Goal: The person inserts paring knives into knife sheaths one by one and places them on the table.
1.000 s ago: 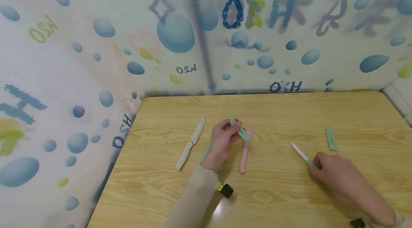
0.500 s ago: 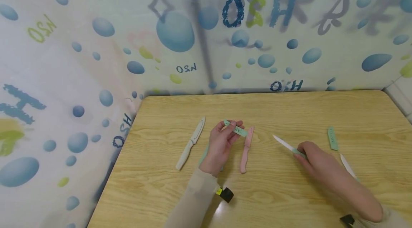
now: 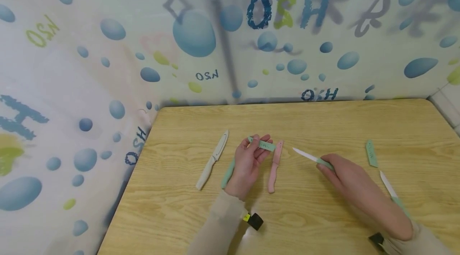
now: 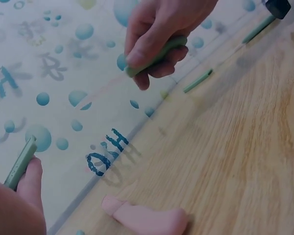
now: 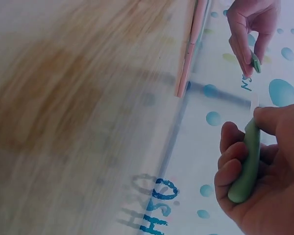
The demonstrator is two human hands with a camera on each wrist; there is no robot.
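My left hand [image 3: 247, 167] pinches a green blade sheath [image 3: 266, 145] between thumb and fingers, above the table. In my right hand [image 3: 353, 185] is a knife with a green handle [image 5: 250, 169], its bare white blade [image 3: 304, 153] aimed left at the sheath. A gap separates the blade tip from the sheath. Under the sheath's right end, in the head view, lies a pink sheathed knife [image 3: 274, 169]. A green handle [image 3: 228, 175] shows beside my left wrist, the rest hidden by that hand.
A whitish sheathed knife [image 3: 211, 163] lies at the left of the wooden table [image 3: 323, 123]. On the right are a second green sheath [image 3: 371, 153] and another unsheathed knife [image 3: 388, 185], close to my right forearm. A patterned wall [image 3: 230, 67] rises behind the table.
My right hand has carried the knife left and slightly up, toward the sheath. The left hand has turned the sheath closer to level. The second bare knife has come out from behind the right arm.
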